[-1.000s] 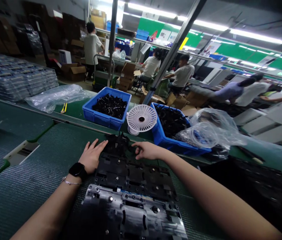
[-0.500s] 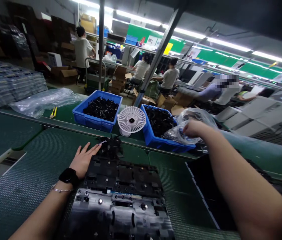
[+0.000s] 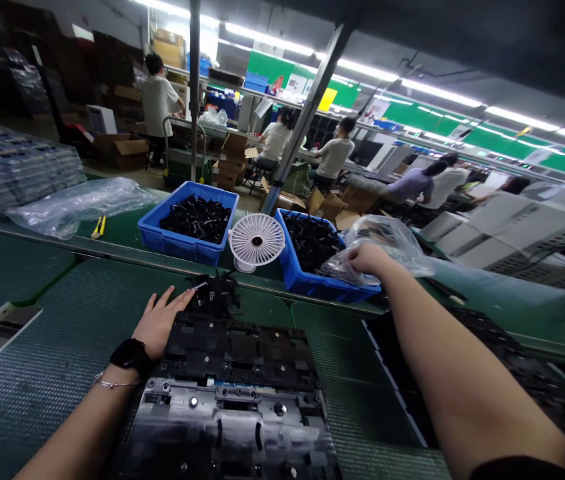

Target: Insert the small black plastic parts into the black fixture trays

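Green textured worktop [image 3: 92,300], dark slotted fixture [image 3: 239,350], small black parts [image 3: 218,297]

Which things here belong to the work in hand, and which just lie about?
Probably in use:
flat black slotted panels
small black plastic pieces by the left hand
transparent plastic bag at the right hand

Apparently lying about:
round white fan
slim yellow tool
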Tool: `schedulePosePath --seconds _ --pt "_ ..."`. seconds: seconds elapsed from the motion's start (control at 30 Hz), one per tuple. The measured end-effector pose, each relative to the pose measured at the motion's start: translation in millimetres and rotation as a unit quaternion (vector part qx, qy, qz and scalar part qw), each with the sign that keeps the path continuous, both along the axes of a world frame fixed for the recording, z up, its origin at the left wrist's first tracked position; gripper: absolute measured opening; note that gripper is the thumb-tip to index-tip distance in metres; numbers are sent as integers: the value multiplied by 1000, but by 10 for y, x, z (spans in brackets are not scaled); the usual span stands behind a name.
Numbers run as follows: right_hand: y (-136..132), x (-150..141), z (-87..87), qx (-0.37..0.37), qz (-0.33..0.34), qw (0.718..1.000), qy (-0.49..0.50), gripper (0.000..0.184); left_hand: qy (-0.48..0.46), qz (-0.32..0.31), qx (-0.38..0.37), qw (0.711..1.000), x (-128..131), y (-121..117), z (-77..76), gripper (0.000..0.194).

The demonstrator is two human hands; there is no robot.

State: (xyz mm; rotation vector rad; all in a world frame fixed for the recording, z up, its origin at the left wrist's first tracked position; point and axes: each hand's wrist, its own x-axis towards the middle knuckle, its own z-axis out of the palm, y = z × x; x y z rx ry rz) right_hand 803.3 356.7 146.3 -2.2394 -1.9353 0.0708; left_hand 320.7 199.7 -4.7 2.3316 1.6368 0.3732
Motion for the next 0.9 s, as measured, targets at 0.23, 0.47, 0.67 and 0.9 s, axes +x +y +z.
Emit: schedulePosePath --seconds 0.23,0.47,0.67,0.9 --pt "-216 100 36 54 -109 983 140 8 -6 10 4 1000 13 -29 17 65" --pt "-649 -46 197 167 -86 895 405 26 -46 32 -13 998 -21 -10 -12 63" --pt "-1730 -476 -37 69 -1 835 546 31 -320 134 -16 938 -60 -61 -17 67" --pt "-2951 -777 -658 -39 14 769 638 22 -491 158 -99 851 -257 -767 236 53"
